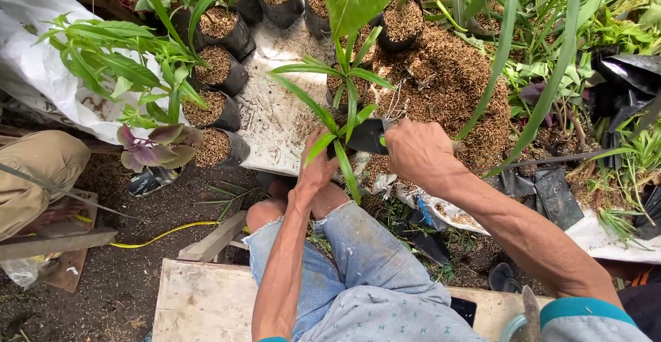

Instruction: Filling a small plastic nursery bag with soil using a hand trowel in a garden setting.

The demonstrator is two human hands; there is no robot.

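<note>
L grip (pixel 318 166) & R grip (pixel 418 151) curled, forearms extended

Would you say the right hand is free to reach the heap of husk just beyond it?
Probably not yet: the right hand grips the rim of a black bag with a green plant, as does the left hand. The husk heap lies right behind, with nothing between.

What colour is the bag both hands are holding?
Black, a planting bag, seen in the head view.

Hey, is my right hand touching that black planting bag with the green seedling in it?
Touching. Head view shows the right hand gripping the black planting bag at its edge.
</note>
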